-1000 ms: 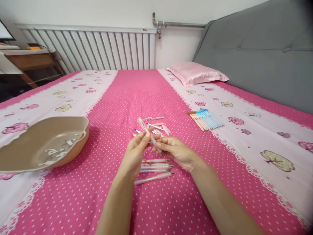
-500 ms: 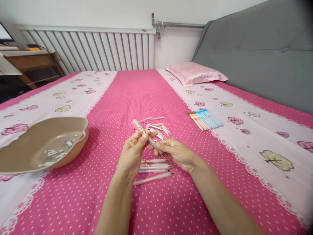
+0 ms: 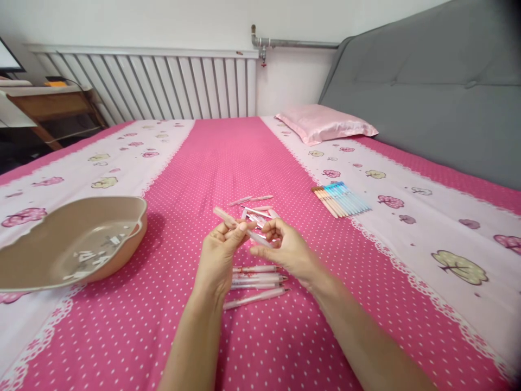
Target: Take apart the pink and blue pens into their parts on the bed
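My left hand (image 3: 223, 247) pinches a pale pink pen (image 3: 225, 215) between thumb and fingers, its barrel slanting down to the right. My right hand (image 3: 287, 247) is around the pen's lower end, thumb below and curled fingers above, with a gap between them; whether it touches the pen is hard to see. Beneath my hands lies a row of pink pens (image 3: 258, 279), side by side with their tips to the right. Just beyond is a loose heap of pink and white pen parts (image 3: 260, 210), partly covered by my fingers.
On the left stands a beige basin (image 3: 122, 255) holding small white pieces (image 3: 91, 256). A row of orange and blue pens (image 3: 342, 200) lies to the right. Farther back are a pink pillow (image 3: 325, 122), a grey headboard (image 3: 427, 87) and a radiator (image 3: 163, 84). Everything rests on a pink dotted bedspread (image 3: 228, 157).
My right thumb and fingers have spread apart from their pinch on the pen's lower end. The pen's upper end has shifted slightly left and down in my left hand.
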`<state>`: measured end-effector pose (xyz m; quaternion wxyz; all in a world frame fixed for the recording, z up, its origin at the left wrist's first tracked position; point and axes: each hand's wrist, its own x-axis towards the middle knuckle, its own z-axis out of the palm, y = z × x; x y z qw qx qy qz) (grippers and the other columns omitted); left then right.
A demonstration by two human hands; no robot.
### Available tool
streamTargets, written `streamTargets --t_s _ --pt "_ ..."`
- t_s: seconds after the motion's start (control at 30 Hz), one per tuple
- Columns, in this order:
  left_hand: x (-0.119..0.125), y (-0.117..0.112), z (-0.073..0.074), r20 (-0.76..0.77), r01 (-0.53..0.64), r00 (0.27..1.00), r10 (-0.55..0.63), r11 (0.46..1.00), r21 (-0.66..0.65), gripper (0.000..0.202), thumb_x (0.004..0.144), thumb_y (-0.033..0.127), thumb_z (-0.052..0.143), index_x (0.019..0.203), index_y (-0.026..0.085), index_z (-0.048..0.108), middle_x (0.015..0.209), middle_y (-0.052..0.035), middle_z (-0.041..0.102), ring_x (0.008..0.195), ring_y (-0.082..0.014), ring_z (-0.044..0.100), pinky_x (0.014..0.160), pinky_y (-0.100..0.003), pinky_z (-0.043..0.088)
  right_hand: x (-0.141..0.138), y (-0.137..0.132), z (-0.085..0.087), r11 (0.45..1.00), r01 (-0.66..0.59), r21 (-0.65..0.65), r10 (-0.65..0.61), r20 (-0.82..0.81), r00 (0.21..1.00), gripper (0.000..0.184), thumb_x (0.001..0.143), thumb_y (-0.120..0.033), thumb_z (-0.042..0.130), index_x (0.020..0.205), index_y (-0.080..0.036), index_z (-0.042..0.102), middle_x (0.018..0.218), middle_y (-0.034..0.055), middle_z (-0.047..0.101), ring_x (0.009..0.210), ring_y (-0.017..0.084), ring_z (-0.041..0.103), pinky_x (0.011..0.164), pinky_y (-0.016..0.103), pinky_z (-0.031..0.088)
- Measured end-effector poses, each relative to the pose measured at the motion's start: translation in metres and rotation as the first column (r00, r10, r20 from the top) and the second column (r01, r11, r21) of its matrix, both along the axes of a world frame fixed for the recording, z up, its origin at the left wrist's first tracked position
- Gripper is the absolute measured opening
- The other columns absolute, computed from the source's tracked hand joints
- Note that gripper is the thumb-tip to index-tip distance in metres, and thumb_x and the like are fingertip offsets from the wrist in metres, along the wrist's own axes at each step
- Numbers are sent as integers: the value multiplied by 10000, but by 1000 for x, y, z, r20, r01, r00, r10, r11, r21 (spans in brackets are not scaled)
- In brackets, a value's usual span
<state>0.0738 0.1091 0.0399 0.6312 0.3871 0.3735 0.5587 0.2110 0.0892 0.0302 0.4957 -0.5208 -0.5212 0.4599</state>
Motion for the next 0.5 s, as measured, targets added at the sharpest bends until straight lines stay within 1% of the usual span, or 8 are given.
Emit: streamTargets --t_s 0.07,0.1,0.17,0.2,0.23,0.3,0.43,0.5 --pt "-1 0 1 7 -19 1000 19 1000 2 270 605 308 774 738 129 620 735 -44 698 725 -135 631 784 -266 452 0 -1 3 991 -114 -73 103 -140 985 425 653 -466 693 961 -190 592 915 41 611 821 144 556 723 276 421" --pt "-1 1 1 7 -32 999 32 999 4 277 602 312 774 743 127 624 731 -42 698 716 -133 630 781 -268 453 0 -1 4 979 -171 -110 148 -192 970 399 718 -508 615 946 -182 611 887 48 626 805 142 567 732 283 420" --pt "-2 2 1 3 -55 999 55 998 9 278 605 314 772 746 125 625 727 -40 697 701 -127 627 776 -265 453 1 -1 6 956 -240 -166 199 -230 953 430 789 -553 491 845 -158 650 723 37 624 682 124 561 695 287 415" --pt "-3 2 1 -1 -64 998 64 998 10 274 611 312 769 746 124 623 727 -38 697 695 -122 625 768 -259 452 1 -1 6 954 -242 -176 201 -223 954 445 797 -555 475 790 -149 657 645 21 600 619 112 538 667 283 407" --pt "-3 2 1 -5 -71 997 71 997 10 271 617 311 766 750 123 623 730 -38 697 691 -117 623 757 -250 451 1 -1 5 957 -227 -178 188 -210 959 430 790 -543 496 752 -146 657 598 5 574 580 101 514 647 277 398" --pt "-4 3 0 -7 -84 996 84 996 7 267 626 306 761 760 120 623 742 -39 696 698 -111 621 734 -233 451 2 0 3 973 -172 -157 141 -188 972 334 740 -481 598 737 -152 654 594 -15 563 573 90 498 643 267 389" --pt "-3 3 1 -3 -128 992 128 992 -6 285 608 303 771 756 114 618 738 -36 688 684 -102 616 673 -205 460 1 2 2 998 -50 -35 43 -169 985 245 642 -347 714 796 -169 647 738 11 632 682 121 560 691 282 423" --pt "-1 2 2 -3 -151 989 151 988 -24 303 584 305 784 736 110 610 712 -26 680 654 -92 610 643 -191 462 0 1 3 999 25 39 -21 -109 994 232 613 -301 734 785 -172 646 760 26 646 707 144 578 699 299 441"
